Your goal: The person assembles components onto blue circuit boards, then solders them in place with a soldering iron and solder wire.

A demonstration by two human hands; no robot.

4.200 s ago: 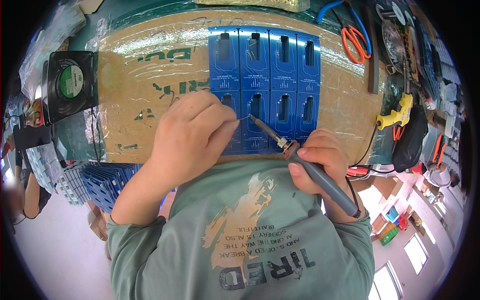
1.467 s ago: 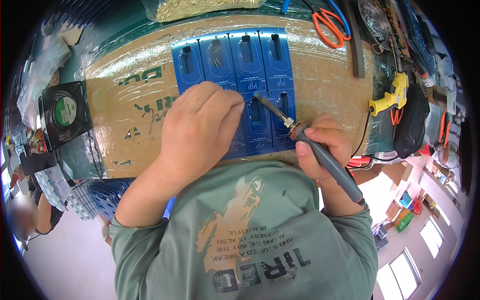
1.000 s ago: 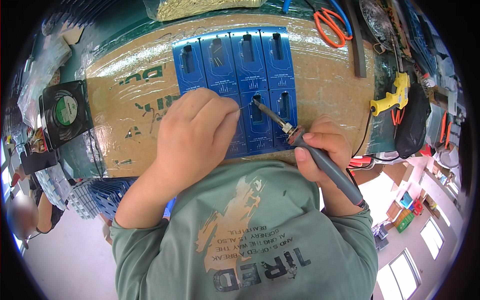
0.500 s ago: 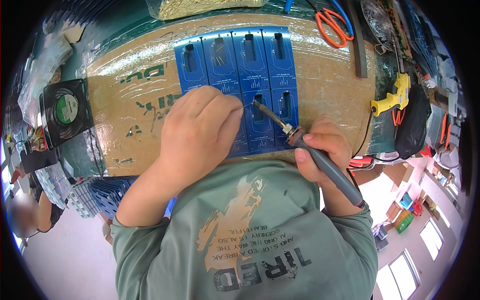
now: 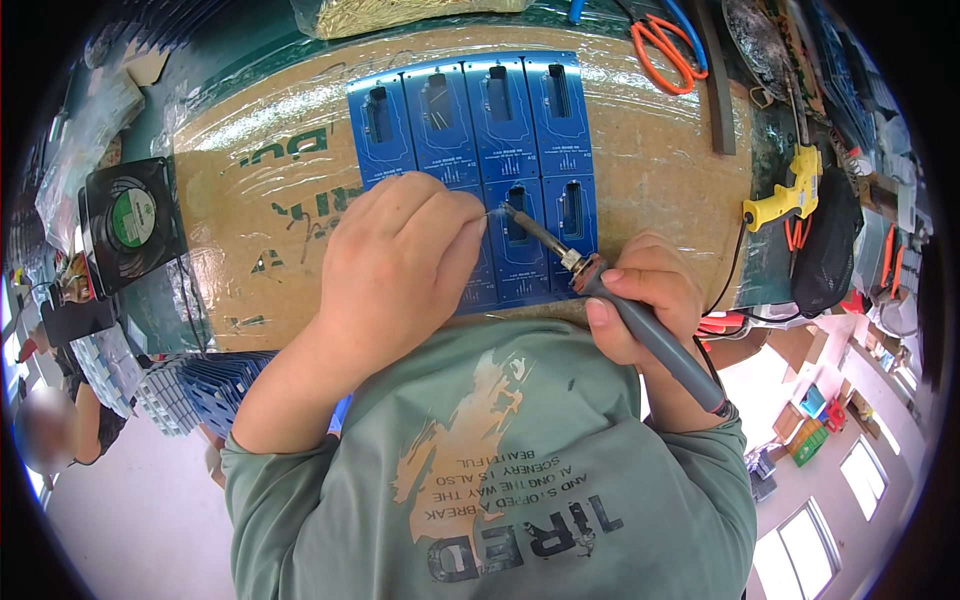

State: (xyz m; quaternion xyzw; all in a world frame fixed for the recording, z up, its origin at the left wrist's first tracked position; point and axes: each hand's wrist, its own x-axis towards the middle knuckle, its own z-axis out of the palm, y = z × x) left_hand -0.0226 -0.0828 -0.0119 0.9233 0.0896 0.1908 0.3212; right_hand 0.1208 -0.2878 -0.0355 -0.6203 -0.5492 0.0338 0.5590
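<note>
A panel of blue circuit boards (image 5: 500,130), with a slot in each board, lies on a sheet of brown cardboard. My right hand (image 5: 655,300) grips the grey handle of a soldering iron (image 5: 640,322), whose tip rests at the upper left edge of the slot in one near-row board. Just left of that tip, my left hand (image 5: 400,250) is closed in a pinch over the panel and covers part of the near row. A short end of thin solder wire (image 5: 492,211) pokes out of its fingers towards the tip; the rest is hidden in the hand.
Left of the cardboard (image 5: 240,210) stands a black fan (image 5: 130,220). A yellow glue gun (image 5: 795,190) and a dark bar (image 5: 716,90) lie at the right. Orange-handled pliers (image 5: 665,55) and a bag of gold pins (image 5: 400,15) are at the back. Another person sits far left.
The iron's tip has shifted slightly left, towards the solder wire, and a faint pale wisp shows beside it. My left hand has stayed in place.
</note>
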